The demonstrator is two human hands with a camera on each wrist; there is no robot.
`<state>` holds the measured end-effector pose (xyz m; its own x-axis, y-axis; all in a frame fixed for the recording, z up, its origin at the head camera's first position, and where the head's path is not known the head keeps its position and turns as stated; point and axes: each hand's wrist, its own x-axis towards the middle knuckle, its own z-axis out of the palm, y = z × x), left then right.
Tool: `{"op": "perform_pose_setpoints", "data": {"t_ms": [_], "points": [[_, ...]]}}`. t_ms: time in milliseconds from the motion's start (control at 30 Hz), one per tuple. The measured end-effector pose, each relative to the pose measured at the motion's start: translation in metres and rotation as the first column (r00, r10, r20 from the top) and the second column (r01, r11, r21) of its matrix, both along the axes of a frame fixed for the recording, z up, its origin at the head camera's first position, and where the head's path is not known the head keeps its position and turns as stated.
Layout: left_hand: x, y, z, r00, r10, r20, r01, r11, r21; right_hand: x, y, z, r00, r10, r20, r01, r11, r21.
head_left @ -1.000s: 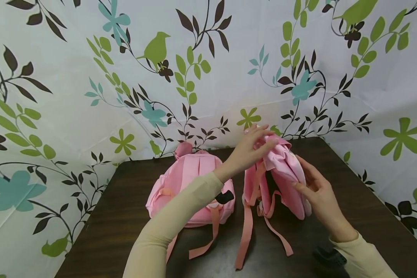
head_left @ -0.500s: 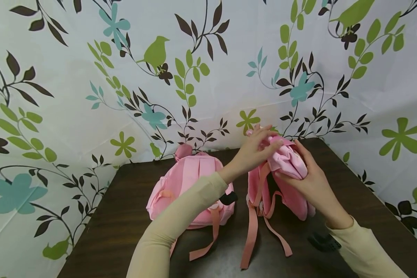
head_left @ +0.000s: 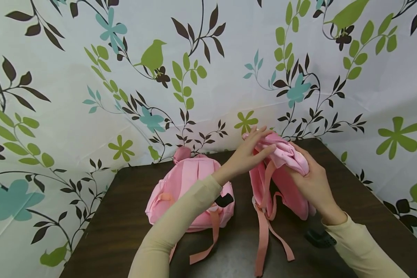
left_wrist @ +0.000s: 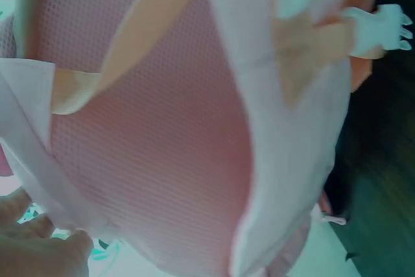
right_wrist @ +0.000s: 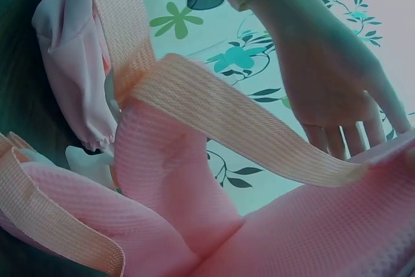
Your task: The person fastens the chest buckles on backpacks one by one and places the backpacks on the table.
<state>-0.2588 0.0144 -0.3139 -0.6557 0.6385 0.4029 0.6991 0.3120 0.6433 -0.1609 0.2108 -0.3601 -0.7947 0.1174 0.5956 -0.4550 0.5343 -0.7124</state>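
One white backdrop (head_left: pixel 226 85) printed with green birds, blue flowers and dark leafy stems fills the space behind, and below it we see a dark wood-grain table (head_left: pixel 121 220). Two pink backpacks occupy it. On the left, the first backpack (head_left: pixel 189 177) sits on the tabletop, partly hidden by the person's left forearm in its cream sleeve (head_left: pixel 180 220). Just to its right, we find the second backpack (head_left: pixel 294 200) tilted between both hands, mesh panel showing; we cannot tell whether its lower end touches the table. The right hand (head_left: pixel 314 181) grips its side, thumb partly hidden by a light pink fold (head_left: pixel 288 156). The left hand (head_left: pixel 244 156) touches the top edge with fingers extended and thumb spread wide. We see peach webbing straps (head_left: pixel 263 239) trailing from the held bag, and a black wrist camera (head_left: pixel 224 200) at the left cuff. Smallest, a pale plastic buckle (left_wrist: pixel 382 28) shows near the straps in the left wrist view.
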Motion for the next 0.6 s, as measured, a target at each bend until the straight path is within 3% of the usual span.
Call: {"op": "perform_pose_setpoints", "data": {"t_ms": [300, 600], "points": [[0.000, -0.006, -0.021, 0.999, 0.024, -0.022, -0.023, 0.999, 0.044, -0.001, -0.005, -0.002, 1.000, -0.029, -0.010, 0.028, 0.998, -0.063], [-0.001, -0.015, -0.030, 0.999, 0.037, -0.028, -0.036, 0.998, 0.046, -0.001, -0.009, 0.001, 0.999, -0.040, -0.015, 0.039, 0.995, -0.095]]}}
